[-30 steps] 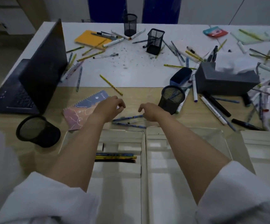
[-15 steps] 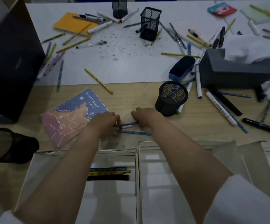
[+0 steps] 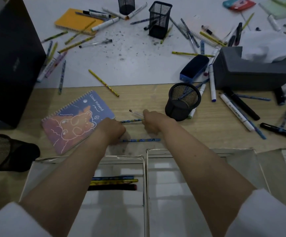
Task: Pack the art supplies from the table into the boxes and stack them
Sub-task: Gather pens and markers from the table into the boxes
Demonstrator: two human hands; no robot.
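Note:
My left hand and right hand are over the wooden table just beyond two open white boxes. A blue patterned pencil spans between them; my left hand's curled fingers grip one end. My right hand grips a clear pen, whose tip juts up and left from its fingers, and meets the pencil's other end. A second blue pencil lies flat on the table below. The left box holds three pencils. The right box shows nothing inside where my arm leaves it visible.
A round mesh cup stands just right of my right hand. A purple notepad lies to the left and another mesh cup on its side further left. A laptop, grey tissue box, blue eraser and several scattered pens and markers lie around.
My head has dropped closer to the table. The clear pen now juts from my right hand. The upper blue pencil sits between both hands; the lower one still lies on the table.

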